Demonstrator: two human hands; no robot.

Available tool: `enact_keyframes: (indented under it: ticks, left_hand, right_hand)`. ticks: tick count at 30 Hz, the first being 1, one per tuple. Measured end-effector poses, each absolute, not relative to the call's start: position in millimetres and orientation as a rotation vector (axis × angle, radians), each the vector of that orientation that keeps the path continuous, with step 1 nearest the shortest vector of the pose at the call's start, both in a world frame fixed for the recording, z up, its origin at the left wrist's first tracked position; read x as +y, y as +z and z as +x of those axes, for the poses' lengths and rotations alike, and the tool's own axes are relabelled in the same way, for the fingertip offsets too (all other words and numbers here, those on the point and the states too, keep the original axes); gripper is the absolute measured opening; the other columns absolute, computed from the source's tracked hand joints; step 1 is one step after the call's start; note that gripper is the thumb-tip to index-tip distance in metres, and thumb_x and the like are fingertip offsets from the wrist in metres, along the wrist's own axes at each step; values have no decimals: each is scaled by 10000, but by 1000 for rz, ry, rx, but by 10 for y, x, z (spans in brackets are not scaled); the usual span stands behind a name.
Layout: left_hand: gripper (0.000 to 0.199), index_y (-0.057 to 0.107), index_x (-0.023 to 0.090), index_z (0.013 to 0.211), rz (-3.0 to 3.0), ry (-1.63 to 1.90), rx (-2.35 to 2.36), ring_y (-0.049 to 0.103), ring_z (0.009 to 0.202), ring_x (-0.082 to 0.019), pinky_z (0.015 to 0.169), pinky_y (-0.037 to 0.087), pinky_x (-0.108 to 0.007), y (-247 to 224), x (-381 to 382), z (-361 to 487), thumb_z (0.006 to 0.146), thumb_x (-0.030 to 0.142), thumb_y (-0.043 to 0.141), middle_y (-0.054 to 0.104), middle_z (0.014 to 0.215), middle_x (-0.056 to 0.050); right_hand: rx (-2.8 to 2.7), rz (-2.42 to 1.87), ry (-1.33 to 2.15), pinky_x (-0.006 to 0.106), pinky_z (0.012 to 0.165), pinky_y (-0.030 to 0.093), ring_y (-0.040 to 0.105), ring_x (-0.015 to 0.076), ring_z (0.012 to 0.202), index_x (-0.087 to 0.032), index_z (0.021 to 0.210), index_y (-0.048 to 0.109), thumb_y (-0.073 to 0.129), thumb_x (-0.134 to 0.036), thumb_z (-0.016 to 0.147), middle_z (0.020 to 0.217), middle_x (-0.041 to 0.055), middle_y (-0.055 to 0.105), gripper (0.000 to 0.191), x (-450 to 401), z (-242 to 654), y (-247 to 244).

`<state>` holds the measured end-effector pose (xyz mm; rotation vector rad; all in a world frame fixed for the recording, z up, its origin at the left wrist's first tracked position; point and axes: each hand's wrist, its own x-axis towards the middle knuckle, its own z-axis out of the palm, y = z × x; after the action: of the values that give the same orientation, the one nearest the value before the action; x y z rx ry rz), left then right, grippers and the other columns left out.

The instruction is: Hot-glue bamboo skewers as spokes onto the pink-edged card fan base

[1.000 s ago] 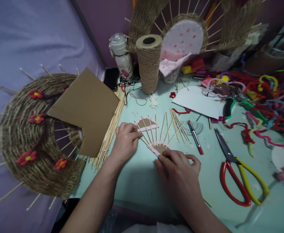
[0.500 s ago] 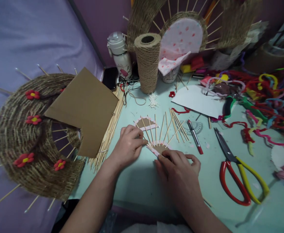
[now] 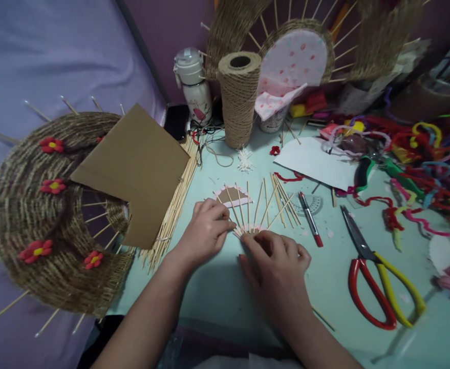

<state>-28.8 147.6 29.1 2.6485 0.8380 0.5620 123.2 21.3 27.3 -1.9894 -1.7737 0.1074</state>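
Note:
My left hand [image 3: 209, 225] is pinched at the left side of a small fan, its fingertips on the lowest stick there. The fan is a brown cardboard half-circle [image 3: 252, 230] with a pink-white scalloped edge, and thin wooden sticks [image 3: 240, 205] spread outward from it. Bent over the cardboard, my right hand [image 3: 280, 259] grips its lower edge with thumb and fingers and hides much of it. Just behind, partly under the sticks, lies a second cardboard half-circle [image 3: 230, 196] with a similar trim.
Loose sticks [image 3: 282, 200], a marker [image 3: 311, 219] and large scissors [image 3: 366, 256] lie to the right. Behind stand a twine spool [image 3: 239, 102] and a bottle [image 3: 194, 87]. Cut cardboard [image 3: 136, 174] overlaps a woven fan [image 3: 25, 220] at left. Pipe cleaners [image 3: 420, 154] crowd the right.
My right hand has shifted a little up and left over the cardboard half-circle, covering more of it. My left hand stays at the fan's left side. The view has shifted slightly.

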Motion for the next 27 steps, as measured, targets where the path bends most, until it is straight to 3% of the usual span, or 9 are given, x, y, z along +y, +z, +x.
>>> enact_keyframes:
  ticks: [13,27]
  left_hand:
    - [259,762,202,821,2621,579,913,476,901,-219,793,340,-384,270,1493,-300,848,54,551,627,833,-52]
    - [271,774,233,905,2611,574,930,476,904,-219,790,332,-384,236,1500,-305,875,75,556,639,840,-47]
  right_hand:
    - [-1837,-2080,150,455,862,303,512,287,999,-295,1119,675,691,-311,836,1136,97,627,284,271,1164,243]
    - [-1833,-2083,149,465,868,304,520,289,997,-299,1097,681,714,-319,822,1130,101,636,278,301,1155,213]
